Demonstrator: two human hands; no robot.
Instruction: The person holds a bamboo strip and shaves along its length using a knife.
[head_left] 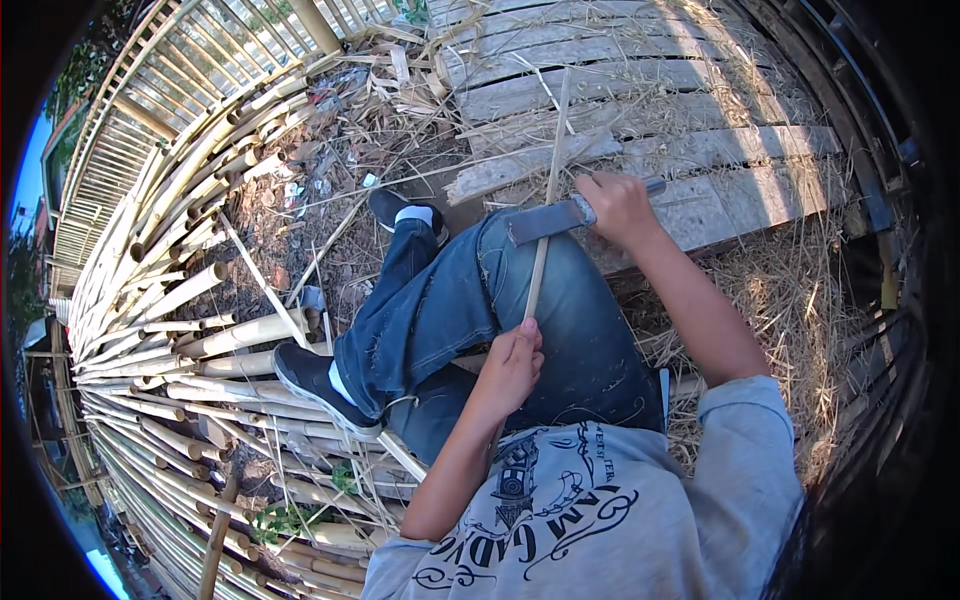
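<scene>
My left hand (pixel 512 365) is closed around the near end of a long, thin bamboo strip (pixel 555 165). From there the strip runs across my jeans and points away over the wooden planks. In my right hand (pixel 617 205) is a cleaver-like knife (pixel 545 222) with a broad, dark blade; the fingers wrap its handle, whose end sticks out to the right. Its blade lies across the strip above my bent knee. Whether the edge bites into the bamboo I cannot tell.
Many cut bamboo poles (pixel 240 335) lie piled on the left. A slatted platform (pixel 700 205) strewn with shavings (pixel 780 330) is ahead and right. A bamboo fence (pixel 180 80) stands at the far left. Debris (pixel 320 160) covers the ground beyond my shoes (pixel 325 385).
</scene>
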